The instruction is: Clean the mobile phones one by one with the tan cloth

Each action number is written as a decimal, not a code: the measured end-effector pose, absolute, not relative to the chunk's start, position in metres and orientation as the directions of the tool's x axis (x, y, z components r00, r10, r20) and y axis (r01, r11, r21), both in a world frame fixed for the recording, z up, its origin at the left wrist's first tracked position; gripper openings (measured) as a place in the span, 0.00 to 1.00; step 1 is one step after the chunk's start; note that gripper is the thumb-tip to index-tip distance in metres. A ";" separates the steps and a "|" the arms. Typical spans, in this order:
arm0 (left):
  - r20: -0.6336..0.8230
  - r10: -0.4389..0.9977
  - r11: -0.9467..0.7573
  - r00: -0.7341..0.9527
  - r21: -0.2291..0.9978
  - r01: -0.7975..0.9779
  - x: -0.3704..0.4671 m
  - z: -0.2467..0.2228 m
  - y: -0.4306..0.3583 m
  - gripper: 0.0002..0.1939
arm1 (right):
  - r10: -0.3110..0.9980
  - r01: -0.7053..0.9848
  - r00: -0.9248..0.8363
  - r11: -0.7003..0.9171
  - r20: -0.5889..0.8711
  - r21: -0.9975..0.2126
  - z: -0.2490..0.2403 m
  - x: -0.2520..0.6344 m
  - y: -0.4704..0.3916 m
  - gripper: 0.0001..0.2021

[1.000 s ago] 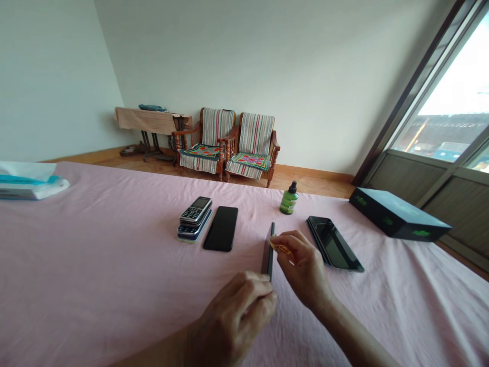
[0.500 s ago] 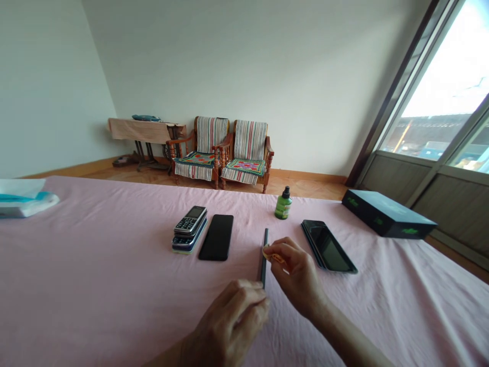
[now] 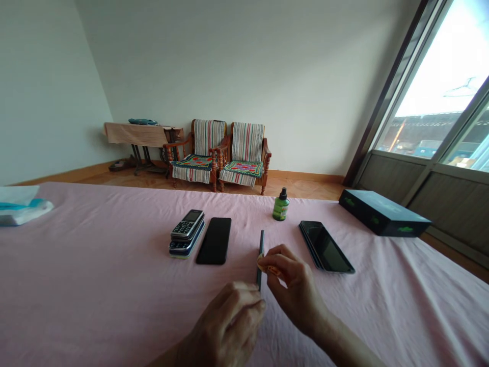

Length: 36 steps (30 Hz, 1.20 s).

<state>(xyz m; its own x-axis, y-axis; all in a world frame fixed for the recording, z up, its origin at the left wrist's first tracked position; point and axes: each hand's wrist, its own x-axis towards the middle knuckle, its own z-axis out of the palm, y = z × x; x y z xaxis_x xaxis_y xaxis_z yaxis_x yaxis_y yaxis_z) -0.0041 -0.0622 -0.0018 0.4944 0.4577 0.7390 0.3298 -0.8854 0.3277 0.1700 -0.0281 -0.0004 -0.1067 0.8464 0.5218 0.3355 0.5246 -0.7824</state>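
A thin, dark, flat device [image 3: 262, 240] stands on edge in front of me, so only its narrow side shows; I cannot tell if it is a phone or a tablet. My left hand [image 3: 229, 318] is closed on its near end. Between the pinched fingers of my right hand [image 3: 288, 278] is a small, pale and orange folded cloth [image 3: 272, 270], pressed against the device's edge. To the left lie a black smartphone [image 3: 214, 240] and a stack of phones [image 3: 187, 232] with a keypad phone on top. A tablet [image 3: 327, 247] rests on another flat device to the right.
A green bottle with a black cap [image 3: 280, 205] stands beyond my hands. At the right is a black box [image 3: 382, 214], and a white and blue packet [image 3: 25, 206] lies far left. Pink cloth [image 3: 114, 285] covers the surface. Two wooden chairs [image 3: 244, 148] stand behind.
My right hand with the cloth has slid a little along the device's edge toward me. My left hand keeps its hold. The view has shifted slightly.
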 end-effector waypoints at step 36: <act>0.591 0.649 -0.750 0.479 0.602 0.273 -0.010 -0.012 -0.046 0.23 | 0.729 0.282 -0.277 0.685 0.626 -0.672 0.005 0.163 -0.069 0.14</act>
